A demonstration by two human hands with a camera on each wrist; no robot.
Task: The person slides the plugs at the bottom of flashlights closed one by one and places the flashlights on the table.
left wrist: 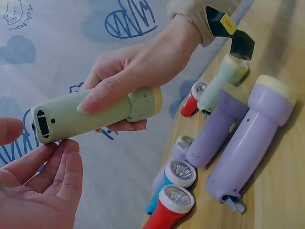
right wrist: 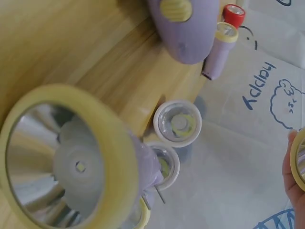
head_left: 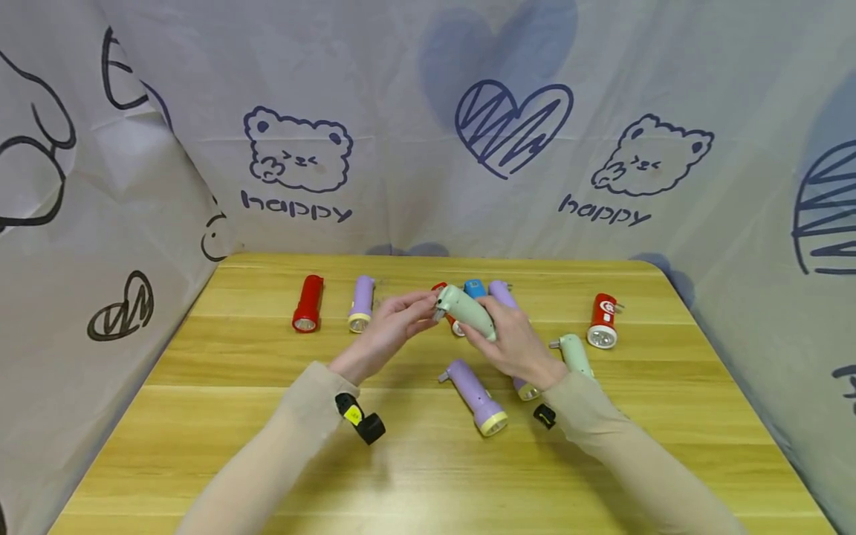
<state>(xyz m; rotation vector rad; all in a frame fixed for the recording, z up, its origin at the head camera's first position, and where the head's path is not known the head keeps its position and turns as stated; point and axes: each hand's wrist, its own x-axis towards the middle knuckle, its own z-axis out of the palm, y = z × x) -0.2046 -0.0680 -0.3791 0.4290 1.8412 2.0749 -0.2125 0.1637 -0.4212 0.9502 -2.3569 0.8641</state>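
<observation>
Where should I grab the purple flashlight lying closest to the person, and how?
Grip the purple flashlight by its barrel, probably from above, pinching both sides: it lies flat, uncovered, slimmer there than at its yellow-rimmed head, and clear of the prongs at its far end.

At left I've got a red cylindrical flashlight (head_left: pixel 309 301) on a yellowish wood-grain table (head_left: pixel 187 416); behind hangs a whitish sheet (head_left: pixel 414 193) with blue-lined bears (head_left: pixel 301 171) and hearts (head_left: pixel 513 130).

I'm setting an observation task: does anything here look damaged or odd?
The nearest purple flashlight looks slightly odd: metal prongs jut from its tail, while the leftmost red flashlight shows none. Nothing looks visibly broken.
</observation>
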